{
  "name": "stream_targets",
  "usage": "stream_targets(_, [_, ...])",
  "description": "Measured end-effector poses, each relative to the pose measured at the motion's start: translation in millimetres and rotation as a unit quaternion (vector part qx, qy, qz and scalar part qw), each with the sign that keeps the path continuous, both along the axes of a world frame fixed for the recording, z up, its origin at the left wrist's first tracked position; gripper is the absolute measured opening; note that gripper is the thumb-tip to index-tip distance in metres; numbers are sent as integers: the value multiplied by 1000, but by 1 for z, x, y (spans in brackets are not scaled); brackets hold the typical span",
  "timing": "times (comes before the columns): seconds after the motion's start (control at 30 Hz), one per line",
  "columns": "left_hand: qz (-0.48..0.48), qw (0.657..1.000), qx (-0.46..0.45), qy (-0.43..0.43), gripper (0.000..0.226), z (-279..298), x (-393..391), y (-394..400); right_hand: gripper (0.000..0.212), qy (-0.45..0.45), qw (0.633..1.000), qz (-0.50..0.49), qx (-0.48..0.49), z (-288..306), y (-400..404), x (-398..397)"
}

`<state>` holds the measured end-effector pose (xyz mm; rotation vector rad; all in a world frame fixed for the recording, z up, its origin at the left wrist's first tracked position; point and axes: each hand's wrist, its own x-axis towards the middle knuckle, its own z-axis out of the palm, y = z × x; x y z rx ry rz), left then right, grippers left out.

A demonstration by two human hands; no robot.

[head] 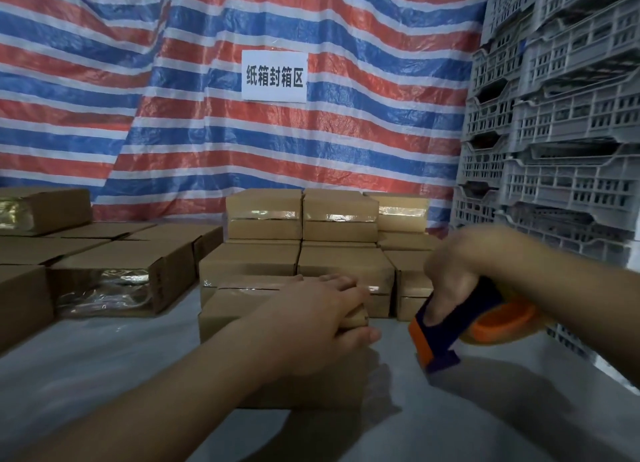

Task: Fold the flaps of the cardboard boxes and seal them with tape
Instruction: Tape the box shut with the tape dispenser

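Your right hand [460, 274], at the right of the frame, has its fingers curled round the handle of the tape dispenser [464, 326], a dark blue and orange gun with an orange-cored roll of tape [505, 323] behind it. The gun hangs clear of the white table cover [104, 375], just right of the box you are working on.

Your left hand [311, 316], at lower centre, lies palm down on that cardboard box [225, 314]. The fingers are spread over its top and the thumb is hooked down the near right corner, pressing the flaps shut rather than gripping.

This looks like the sealing step: flaps folded, tape not yet laid on this box. Next, you would bring the dispenser's front edge to the end of the seam and draw it along, keeping your left fingers out of its path.

Behind it stands the stack of sealed boxes [301, 215], with shiny tape strips on them, and more boxes [121, 271] lie at left. On the striped tarpaulin [346, 143], upper centre, a white sign [274, 76] reads 纸箱封箱区. No brand shows on the dispenser. Grey plastic crates [561, 122] fill the right edge.
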<state>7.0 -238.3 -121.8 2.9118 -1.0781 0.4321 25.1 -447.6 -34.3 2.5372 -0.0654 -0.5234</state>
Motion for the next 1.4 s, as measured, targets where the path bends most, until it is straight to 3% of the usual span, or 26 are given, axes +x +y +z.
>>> stream_targets(0.07, [-4, 1000, -8, -8, 60, -1, -1, -1, 49, -61, 995, 10, 76, -26, -21, -2])
stream_targets(0.17, [-13, 1000, -13, -12, 56, -1, -3, -1, 53, -242, 953, 100, 151, -66, -46, -5])
stream_targets(0.23, [-10, 1000, -10, -15, 56, -1, -4, 0, 50, -309, 932, 68, 176, -93, -49, -11])
stream_targets(0.4, [-13, 1000, -11, -22, 55, 0, -5, -2, 54, -338, 917, -22, 211, -128, -45, -29])
stream_targets(0.5, [-13, 999, -20, -24, 58, -1, -6, -1, 58, -292, 934, -23, 206, -114, -27, -40])
stream_targets(0.57, [-17, 999, -47, -20, 66, -1, -7, 0, 67, -330, 914, -4, 236, -96, -11, -54])
stream_targets(0.63, [-21, 996, -88, -8, 84, 0, -7, 1, 72, -383, 823, 38, 419, -79, 10, -68])
stream_targets(0.73, [-15, 995, -100, 0, 103, 2, -7, 2, 52, -261, 633, -47, 727, -66, 67, -73])
stream_targets(0.8, [-9, 996, -90, -1, 105, 3, -5, 0, 54, -152, 554, -2, 818, -98, 74, -70])
stream_targets(0.83, [-4, 996, -85, 2, 107, 4, -4, -1, 58, -136, 537, 20, 833, -108, 76, -67])
stream_targets(0.9, [2, 997, -77, 10, 114, 3, -4, -2, 57, -158, 546, 2, 823, -117, 78, -66])
stream_targets(1.03, [-11, 995, -93, -28, 111, 2, -10, 0, 50, -218, 517, -83, 824, -114, 86, -58])
stream_targets(1.17, [2, 987, -97, -129, 105, -3, -20, 18, 44, -196, 552, -122, 801, -116, 85, -66])
stream_targets(1.23, [49, 972, -196, -117, 104, -9, -26, 47, 53, -173, 568, -128, 795, -119, 82, -67])
stream_targets(1.3, [90, 942, -314, -73, 107, -17, -31, 83, 67, -168, 560, -132, 800, -127, 75, -70])
stream_targets(1.4, [53, 891, -451, 22, 91, -28, -35, 114, 89, -202, 587, -72, 781, -130, 76, -64])
